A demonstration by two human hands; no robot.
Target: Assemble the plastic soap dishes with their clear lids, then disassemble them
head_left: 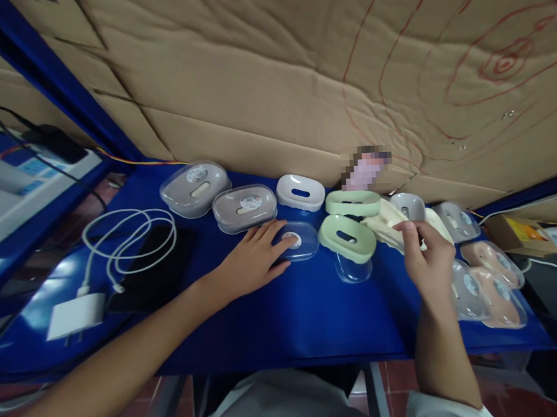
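Note:
My left hand (262, 256) lies flat with its fingers stretched out, touching a clear plastic lid (303, 243) that bears a round white label. Farther right, my right hand (428, 256) pinches the edge of a cream soap dish (386, 223) between thumb and fingers; part of that dish is hidden. Two green soap dishes sit between the hands: the front one (348, 237) overlaps another clear lid (354, 270), and the back one (353, 203) stands behind it. A white soap dish (301, 193) rests behind the lid under my left hand.
Two lidded soap dishes (245, 209) stand at the left. Grey (469, 292) and peach (502, 299) lidded dishes gather at the right. A white charger (76, 315) with its cable lies at the left, beside a black flat object (155, 271). Cardboard (253, 79) walls the back.

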